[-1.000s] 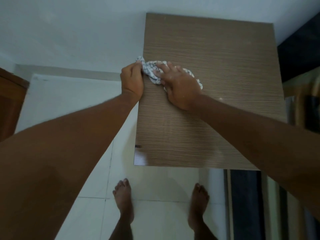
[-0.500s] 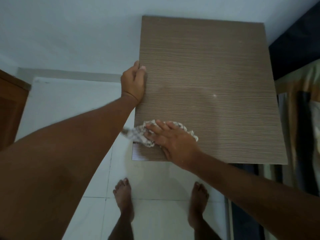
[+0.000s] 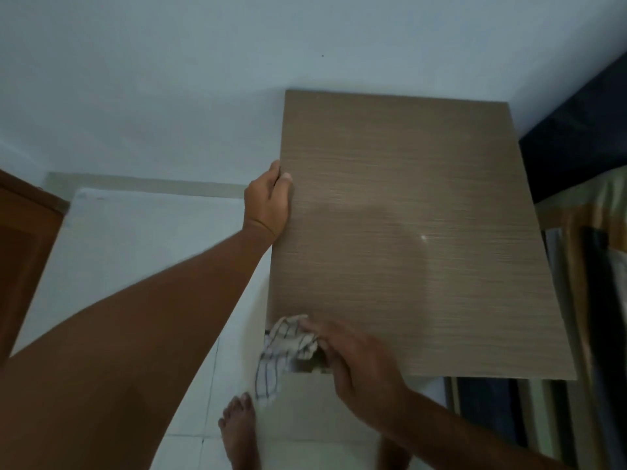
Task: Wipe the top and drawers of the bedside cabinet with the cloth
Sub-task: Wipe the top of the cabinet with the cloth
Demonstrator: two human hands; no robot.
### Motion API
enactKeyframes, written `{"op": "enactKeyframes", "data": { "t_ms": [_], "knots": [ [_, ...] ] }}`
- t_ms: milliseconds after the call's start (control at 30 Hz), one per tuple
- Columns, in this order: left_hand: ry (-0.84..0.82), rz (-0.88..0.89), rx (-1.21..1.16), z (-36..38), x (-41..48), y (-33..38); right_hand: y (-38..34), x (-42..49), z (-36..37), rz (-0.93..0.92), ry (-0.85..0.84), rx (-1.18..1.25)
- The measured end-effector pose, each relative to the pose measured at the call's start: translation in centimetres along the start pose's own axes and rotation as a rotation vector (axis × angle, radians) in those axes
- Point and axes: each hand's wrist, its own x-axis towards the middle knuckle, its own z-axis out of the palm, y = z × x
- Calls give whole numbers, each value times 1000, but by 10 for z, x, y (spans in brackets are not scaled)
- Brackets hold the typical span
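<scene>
Moved: the cloth now hangs over the front left corner of the cabinet top, where half a second ago it lay flat just inside that corner and a second ago sat far up the left side; the right hand has slid with it down to the front edge; the left hand has stayed at the left edge.

Left hand: curled over the left edge of the cabinet top, fingers on the wood, thumb side hidden; it holds the panel and nothing else, seemingly to steady it.

Right hand: fingers close together, pinching or pressing the upper part of the cloth at the corner; a narrow hold on the cloth; how tight it is I cannot tell, as the hand is blurred.

Cloth: checked, bunched; its top touches the corner of the wood, its lower part dangles free beside the cabinet, above the tiled floor.

Cabinet: against the wall; the top is bare and smooth; the drawers are out of sight below the front edge.

Step in hand: by my reading, the end of a stroke down the left side of the top, run off the corner.

Progress: the top looks partly covered at least; the drawers are not yet reached.

Next move calls for: gathering the loose cloth back under the palm; then either another pass further right or bending down to the drawer fronts.
</scene>
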Motion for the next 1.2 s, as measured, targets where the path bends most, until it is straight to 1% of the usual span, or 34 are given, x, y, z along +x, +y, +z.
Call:
{"op": "enactKeyframes", "data": {
  "t_ms": [67, 167, 300, 367, 433, 500, 567, 600, 700, 733, 767, 833, 967, 1067, 1200],
  "knots": [
    [-25, 9, 28, -3, 11, 5, 4, 31, -15, 63, 84, 4],
    [-73, 36, 71, -4, 27, 12, 17, 83, -38, 82, 217, -41],
    [-156, -2, 48, -2, 48, 17, 44, 167, -59, 113, 361, -119],
    [-143, -25, -23, 1, 57, 20, 55, 216, -69, 136, 433, -172],
    [-100, 7, -17, 4, 64, 23, 63, 265, -78, 155, 506, -191],
    [-92, 24, -23, 6, 72, 24, 68, 311, -89, 172, 545, -199],
    [-85, 30, -9, 7, 79, 25, 76, 347, -98, 159, 495, -259],
    [-75, 26, 0, 7, 81, 24, 83, 359, -100, 144, 411, -317],
    [-57, 2, -13, 3, 88, 24, 105, 365, -89, 99, 28, -521],
    [-59, -16, -21, 2, 90, 22, 111, 361, -84, 99, -57, -600],
    [-59, -27, -22, 0, 91, 22, 116, 357, -80, 108, -96, -658],
    [-39, -28, -40, 1, 95, 11, 119, 355, -76, 121, -80, -682],
    [-40, -19, -57, 2, 85, 19, 114, 355, -72, 108, -35, -663],
    [-40, -5, -22, 2, 80, 18, 110, 342, -68, 93, -49, -634],
    [14, 26, -13, 2, 72, 15, 100, 307, -62, 64, -66, -602]
  ]
}}
